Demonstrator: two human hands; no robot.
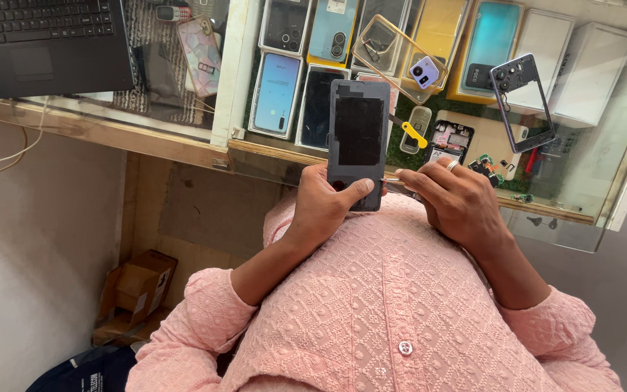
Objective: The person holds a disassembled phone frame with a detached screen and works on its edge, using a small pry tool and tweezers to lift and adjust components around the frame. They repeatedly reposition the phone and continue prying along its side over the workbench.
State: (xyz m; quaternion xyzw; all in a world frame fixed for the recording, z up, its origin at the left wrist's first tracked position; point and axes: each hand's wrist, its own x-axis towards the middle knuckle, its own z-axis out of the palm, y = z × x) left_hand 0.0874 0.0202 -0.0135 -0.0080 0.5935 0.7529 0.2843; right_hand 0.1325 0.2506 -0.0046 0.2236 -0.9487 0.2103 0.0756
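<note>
- Left hand (326, 202) is gripping the dark phone panel (358, 141) by its lower end, thumb across the face, holding it upright over the glass counter (575, 210) edge.
- Right hand (457, 199) is pinching a thin metal tool (389, 179), tip touching the panel's lower right edge.
- Step looks like prying or working that edge seam.
- Next move is calling for a steady panel and light, controlled tip pressure.
- Phone frame (522, 101) and loose parts (450, 139) are lying just beyond.
</note>
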